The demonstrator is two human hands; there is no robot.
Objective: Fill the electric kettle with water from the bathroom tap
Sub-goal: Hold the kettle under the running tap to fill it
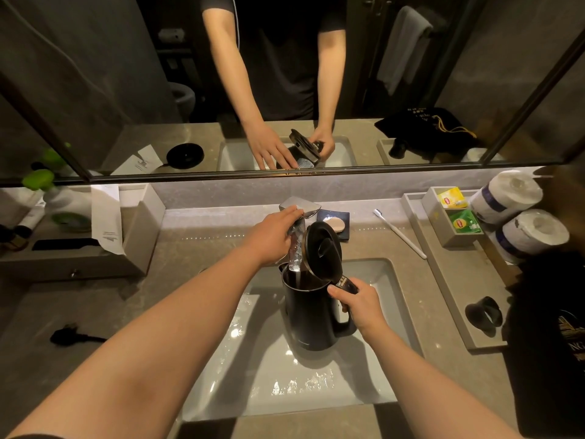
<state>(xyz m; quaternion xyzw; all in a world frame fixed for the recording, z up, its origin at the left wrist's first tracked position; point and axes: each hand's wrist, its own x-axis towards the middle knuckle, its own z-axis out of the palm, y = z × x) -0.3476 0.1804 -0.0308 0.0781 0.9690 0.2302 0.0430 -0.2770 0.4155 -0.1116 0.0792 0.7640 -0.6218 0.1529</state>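
Both my forearms reaching over the sink (395, 280), right hand (361, 304) closed round the kettle (311, 318) handle, kettle upright in the basin, lid up, left hand (272, 236) flat on the tap (300, 206) at the back edge, water streaming in

A white plastic toothbrush (399, 233) lies on the stone desk (133, 312) beside a grey tray (443, 280) holding two white paper rolls (519, 213).

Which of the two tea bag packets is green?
The nearer tea packet in the grey holder is green; the one behind it is yellow.
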